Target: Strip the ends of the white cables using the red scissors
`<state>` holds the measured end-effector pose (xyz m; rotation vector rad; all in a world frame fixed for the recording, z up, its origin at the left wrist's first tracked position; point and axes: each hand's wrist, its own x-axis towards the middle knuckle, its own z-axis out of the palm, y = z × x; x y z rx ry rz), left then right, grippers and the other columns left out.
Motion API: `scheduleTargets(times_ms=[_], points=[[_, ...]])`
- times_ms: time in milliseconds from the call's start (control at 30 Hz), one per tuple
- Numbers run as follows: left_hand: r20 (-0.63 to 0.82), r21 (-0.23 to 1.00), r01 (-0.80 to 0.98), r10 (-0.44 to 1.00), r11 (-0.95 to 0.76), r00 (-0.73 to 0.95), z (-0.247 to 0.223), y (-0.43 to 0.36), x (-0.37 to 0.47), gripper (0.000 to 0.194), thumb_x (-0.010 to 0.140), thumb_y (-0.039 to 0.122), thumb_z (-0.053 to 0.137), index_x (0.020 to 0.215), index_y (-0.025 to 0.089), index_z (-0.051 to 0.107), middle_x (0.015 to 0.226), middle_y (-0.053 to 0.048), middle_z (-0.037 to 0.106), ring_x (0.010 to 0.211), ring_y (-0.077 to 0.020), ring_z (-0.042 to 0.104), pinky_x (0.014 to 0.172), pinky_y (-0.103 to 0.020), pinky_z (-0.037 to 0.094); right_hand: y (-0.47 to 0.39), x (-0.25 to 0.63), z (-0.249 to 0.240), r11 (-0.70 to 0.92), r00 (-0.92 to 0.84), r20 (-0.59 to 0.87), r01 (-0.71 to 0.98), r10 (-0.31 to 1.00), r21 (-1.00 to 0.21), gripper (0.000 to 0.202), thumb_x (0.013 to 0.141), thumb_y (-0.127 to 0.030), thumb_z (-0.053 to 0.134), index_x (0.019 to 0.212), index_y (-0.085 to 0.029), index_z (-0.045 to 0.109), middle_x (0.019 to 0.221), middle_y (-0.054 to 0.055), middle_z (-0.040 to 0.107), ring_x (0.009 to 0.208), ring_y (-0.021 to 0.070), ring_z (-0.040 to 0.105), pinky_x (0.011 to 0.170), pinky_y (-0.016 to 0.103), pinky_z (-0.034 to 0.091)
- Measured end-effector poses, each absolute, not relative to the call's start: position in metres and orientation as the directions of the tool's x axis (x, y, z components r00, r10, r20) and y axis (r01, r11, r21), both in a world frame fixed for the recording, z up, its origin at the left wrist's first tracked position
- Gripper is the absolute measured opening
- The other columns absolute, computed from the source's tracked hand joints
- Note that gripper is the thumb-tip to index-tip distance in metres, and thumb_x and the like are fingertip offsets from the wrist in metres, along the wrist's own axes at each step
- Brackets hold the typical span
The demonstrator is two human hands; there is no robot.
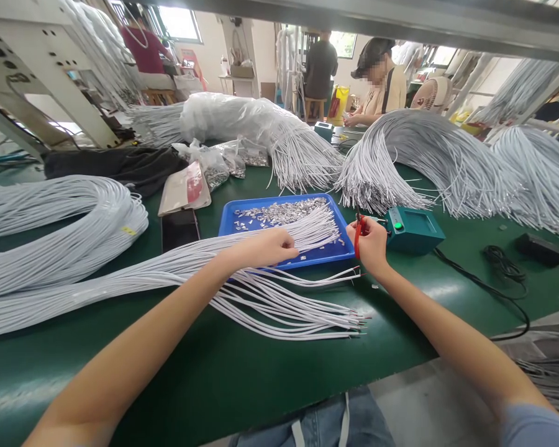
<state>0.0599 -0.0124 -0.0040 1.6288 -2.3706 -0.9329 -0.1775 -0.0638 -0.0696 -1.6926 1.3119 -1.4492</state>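
My left hand lies over a bundle of white cables, its fingers curled inward; what they pinch, if anything, is hidden. Closed round red-handled pliers, my right hand is at the right edge of a blue tray. The pliers' dark jaws point away from me. Small metal connectors are heaped in the tray, and many cable ends rest beside them. Nearer to me, loose cables with stripped ends fan out on the green table.
A teal device with a green light stands right of my right hand, its black cord trailing off. Coiled cables lie left, near a phone. Large cable bundles line the back. A co-worker sits across.
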Motion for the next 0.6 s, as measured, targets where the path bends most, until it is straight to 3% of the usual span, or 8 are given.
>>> scheduleTargets(times_ms=[200, 300, 400, 600], points=[[-0.105, 0.731, -0.648, -0.903, 0.214, -0.416, 0.004, -0.012, 0.059, 0.045, 0.091, 0.041, 0.043, 0.054, 0.016, 0.043, 0.045, 0.003, 0.044, 0.045, -0.0080, 0.041, 0.054, -0.022, 0.036, -0.068, -0.179, -0.067, -0.310, -0.182, 0.337, -0.165, -0.924, -0.936, 0.016, 0.065, -0.030, 0.063, 0.062, -0.017, 0.055, 0.058, -0.002, 0.055, 0.053, 0.0116, 0.046, 0.052, 0.026, 0.040], [-0.056, 0.830, -0.502, -0.860, 0.242, -0.507, 0.011, -0.002, 0.050, 0.045, 0.093, 0.042, 0.041, 0.057, 0.015, 0.042, 0.048, 0.004, 0.041, 0.045, -0.0066, 0.037, 0.050, -0.020, 0.033, -0.068, -0.179, -0.068, -0.284, -0.194, 0.301, -0.111, -0.934, -0.953, 0.016, 0.064, -0.029, 0.064, 0.061, -0.017, 0.055, 0.057, -0.003, 0.054, 0.052, 0.0109, 0.046, 0.051, 0.025, 0.039], [-0.059, 0.909, -0.348, -0.758, 0.228, -0.650, 0.016, 0.015, 0.034, 0.036, 0.093, 0.038, 0.045, 0.066, 0.014, 0.049, 0.055, 0.004, 0.041, 0.048, -0.0061, 0.036, 0.046, -0.018, 0.029, -0.068, -0.179, -0.069, -0.287, -0.203, 0.297, -0.080, -0.933, -0.955, 0.016, 0.062, -0.028, 0.065, 0.060, -0.017, 0.054, 0.057, -0.003, 0.053, 0.053, 0.0103, 0.045, 0.052, 0.024, 0.039], [-0.068, 0.937, -0.266, -0.630, 0.225, -0.773, 0.014, 0.049, 0.005, 0.023, 0.094, 0.027, 0.047, 0.089, 0.012, 0.063, 0.060, 0.003, 0.051, 0.054, -0.0057, 0.043, 0.050, -0.016, 0.035, -0.069, -0.176, -0.072, -0.272, -0.190, 0.277, -0.053, -0.942, -0.961, 0.019, 0.062, -0.031, 0.068, 0.062, -0.018, 0.054, 0.059, -0.003, 0.055, 0.054, 0.0106, 0.046, 0.053, 0.025, 0.040]])
